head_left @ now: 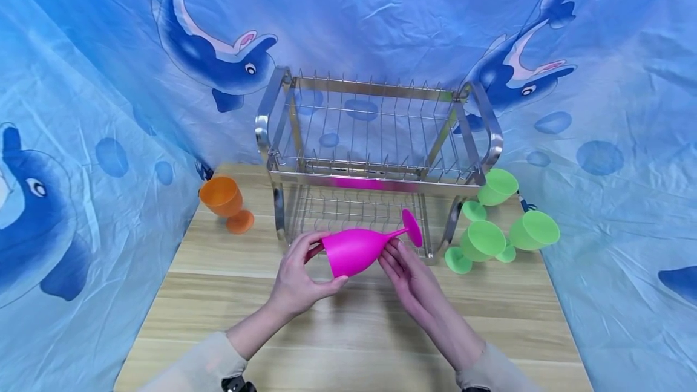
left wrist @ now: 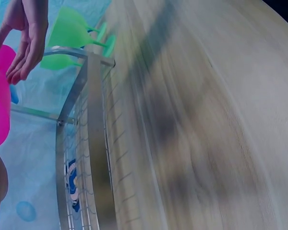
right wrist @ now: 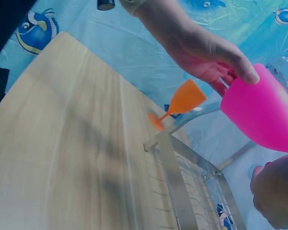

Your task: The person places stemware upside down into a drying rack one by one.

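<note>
A bright pink plastic goblet (head_left: 355, 250) lies sideways in the air, its mouth toward the left and its round foot up to the right. My left hand (head_left: 298, 280) grips the bowl at the rim, thumb on the near side and fingers on the far side. Beneath the stem, my right hand (head_left: 412, 280) is held with fingers fairly straight, their tips right at the base of the bowl. The left wrist view shows this right hand (left wrist: 30, 36) with its fingers extended. In the right wrist view the left thumb presses the goblet (right wrist: 264, 112).
Behind the hands stands a two-tier metal dish rack (head_left: 376, 183) with wire shelves. An orange goblet (head_left: 222, 197) is on the wooden table (head_left: 218, 295) left of it. Three green goblets (head_left: 483, 241) stand close together at the right. Blue dolphin-print cloth (head_left: 359, 11) surrounds the table.
</note>
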`<state>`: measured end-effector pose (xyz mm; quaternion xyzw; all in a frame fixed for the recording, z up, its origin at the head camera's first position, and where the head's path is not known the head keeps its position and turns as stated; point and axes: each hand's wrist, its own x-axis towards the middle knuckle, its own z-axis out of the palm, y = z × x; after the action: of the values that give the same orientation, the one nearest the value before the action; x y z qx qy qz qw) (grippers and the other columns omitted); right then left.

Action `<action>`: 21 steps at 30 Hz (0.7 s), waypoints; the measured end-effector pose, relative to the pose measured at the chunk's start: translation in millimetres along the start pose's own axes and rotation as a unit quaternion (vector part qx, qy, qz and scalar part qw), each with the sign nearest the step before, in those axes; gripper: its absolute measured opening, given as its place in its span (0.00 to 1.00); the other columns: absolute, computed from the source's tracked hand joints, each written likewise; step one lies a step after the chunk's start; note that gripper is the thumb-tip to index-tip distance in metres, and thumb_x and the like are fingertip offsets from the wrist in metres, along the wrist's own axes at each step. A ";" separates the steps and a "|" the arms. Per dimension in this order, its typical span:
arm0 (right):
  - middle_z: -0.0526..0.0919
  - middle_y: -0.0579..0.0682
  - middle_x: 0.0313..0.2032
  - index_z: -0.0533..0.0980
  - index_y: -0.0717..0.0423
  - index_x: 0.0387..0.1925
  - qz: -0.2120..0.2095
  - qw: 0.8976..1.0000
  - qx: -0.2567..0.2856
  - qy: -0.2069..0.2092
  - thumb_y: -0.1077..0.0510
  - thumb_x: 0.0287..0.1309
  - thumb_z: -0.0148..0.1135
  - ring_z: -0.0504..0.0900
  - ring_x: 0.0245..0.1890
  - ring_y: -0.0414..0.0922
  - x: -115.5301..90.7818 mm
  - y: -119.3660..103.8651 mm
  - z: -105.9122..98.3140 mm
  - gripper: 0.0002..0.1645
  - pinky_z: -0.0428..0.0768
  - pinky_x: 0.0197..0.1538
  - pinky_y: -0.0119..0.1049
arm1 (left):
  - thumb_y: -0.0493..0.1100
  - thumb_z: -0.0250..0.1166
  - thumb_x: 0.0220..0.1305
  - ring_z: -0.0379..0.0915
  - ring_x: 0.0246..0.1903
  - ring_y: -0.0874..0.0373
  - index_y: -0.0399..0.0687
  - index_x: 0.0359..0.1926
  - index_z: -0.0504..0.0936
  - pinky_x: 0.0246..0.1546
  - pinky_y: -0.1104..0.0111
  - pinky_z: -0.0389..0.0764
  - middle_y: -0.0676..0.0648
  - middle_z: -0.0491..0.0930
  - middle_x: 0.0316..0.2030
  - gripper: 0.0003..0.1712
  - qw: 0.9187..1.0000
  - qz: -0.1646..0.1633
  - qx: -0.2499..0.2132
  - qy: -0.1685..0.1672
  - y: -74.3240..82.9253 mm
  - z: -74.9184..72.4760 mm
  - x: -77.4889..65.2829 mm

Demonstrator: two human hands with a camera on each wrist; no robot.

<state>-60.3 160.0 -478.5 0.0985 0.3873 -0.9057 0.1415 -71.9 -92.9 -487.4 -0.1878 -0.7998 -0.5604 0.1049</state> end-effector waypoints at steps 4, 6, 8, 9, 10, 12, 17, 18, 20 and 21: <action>0.51 0.68 0.82 0.45 0.71 0.82 -0.011 1.000 0.016 0.024 0.56 0.86 0.45 0.52 0.83 0.57 8.2 1.5 3.4 0.38 0.60 0.81 0.43 | 0.45 0.88 0.48 0.77 0.61 0.52 0.46 0.67 0.75 0.60 0.53 0.85 0.49 0.76 0.64 0.47 1.000 -0.010 0.002 0.004 -0.2 0.5 -1.3; 0.61 0.65 0.77 0.55 0.68 0.80 -0.015 0.999 0.031 0.040 0.56 0.86 0.46 0.61 0.80 0.55 12.1 2.4 5.7 0.33 0.64 0.80 0.41 | 0.45 0.87 0.49 0.77 0.62 0.51 0.46 0.68 0.75 0.60 0.50 0.85 0.49 0.76 0.65 0.47 1.000 -0.010 -0.003 0.007 -0.8 1.2 -1.7; 0.71 0.60 0.70 0.66 0.64 0.73 -0.020 0.997 0.047 0.055 0.57 0.85 0.48 0.70 0.74 0.51 15.0 2.9 8.3 0.24 0.68 0.78 0.40 | 0.44 0.87 0.49 0.77 0.62 0.51 0.45 0.68 0.75 0.60 0.49 0.84 0.49 0.76 0.65 0.47 1.000 -0.009 -0.009 0.010 -0.7 2.0 -1.9; 0.75 0.58 0.66 0.72 0.61 0.67 -0.023 0.996 0.054 0.061 0.57 0.85 0.49 0.73 0.70 0.49 16.4 3.0 9.7 0.19 0.70 0.77 0.39 | 0.44 0.87 0.48 0.77 0.62 0.51 0.44 0.68 0.75 0.61 0.49 0.84 0.48 0.76 0.65 0.47 1.000 -0.008 -0.012 0.011 -0.7 2.5 -2.0; 0.78 0.55 0.61 0.76 0.59 0.61 -0.025 0.996 0.062 0.067 0.57 0.84 0.51 0.77 0.66 0.47 17.7 3.1 11.0 0.14 0.71 0.76 0.39 | 0.43 0.87 0.48 0.77 0.62 0.50 0.43 0.68 0.75 0.61 0.48 0.84 0.47 0.76 0.65 0.47 1.000 -0.005 -0.017 0.013 -1.1 3.2 -2.1; 0.82 0.50 0.53 0.80 0.53 0.48 -0.029 0.994 0.074 0.078 0.58 0.83 0.53 0.80 0.59 0.44 19.7 3.0 13.3 0.09 0.74 0.74 0.38 | 0.42 0.87 0.48 0.77 0.62 0.50 0.41 0.67 0.75 0.61 0.50 0.84 0.47 0.76 0.65 0.47 1.000 -0.004 -0.020 0.016 -0.7 4.2 -2.7; 0.83 0.48 0.48 0.80 0.52 0.42 -0.033 0.992 0.083 0.088 0.60 0.81 0.56 0.81 0.52 0.42 23.6 2.7 17.5 0.08 0.76 0.71 0.36 | 0.41 0.87 0.47 0.76 0.62 0.51 0.42 0.67 0.75 0.61 0.54 0.84 0.47 0.76 0.64 0.47 1.000 0.001 -0.020 0.024 -1.0 6.4 -4.4; 0.83 0.48 0.47 0.80 0.53 0.41 -0.035 0.992 0.084 0.088 0.60 0.80 0.57 0.82 0.51 0.41 24.1 2.7 17.9 0.08 0.77 0.70 0.35 | 0.41 0.87 0.47 0.76 0.62 0.51 0.43 0.67 0.75 0.61 0.55 0.84 0.48 0.76 0.64 0.47 1.000 0.003 -0.019 0.025 -1.1 6.8 -4.6; 0.83 0.48 0.44 0.80 0.53 0.41 -0.039 0.991 0.085 0.092 0.61 0.79 0.58 0.82 0.48 0.41 24.9 2.7 19.1 0.07 0.80 0.67 0.34 | 0.41 0.87 0.47 0.76 0.61 0.51 0.44 0.67 0.75 0.61 0.55 0.84 0.48 0.76 0.64 0.47 0.999 0.004 -0.017 0.028 -1.1 7.4 -5.2; 0.84 0.48 0.44 0.80 0.54 0.40 -0.042 0.991 0.086 0.093 0.61 0.79 0.59 0.83 0.46 0.41 25.1 2.7 19.6 0.07 0.81 0.65 0.33 | 0.41 0.87 0.47 0.77 0.61 0.51 0.44 0.67 0.75 0.61 0.55 0.84 0.48 0.76 0.64 0.47 0.999 0.004 -0.016 0.029 -1.4 7.7 -5.3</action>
<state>-84.4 139.5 -474.2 0.1776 0.3236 -0.9276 0.0577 -67.3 -87.1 -493.3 -0.1760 -0.7865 -0.5781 0.1274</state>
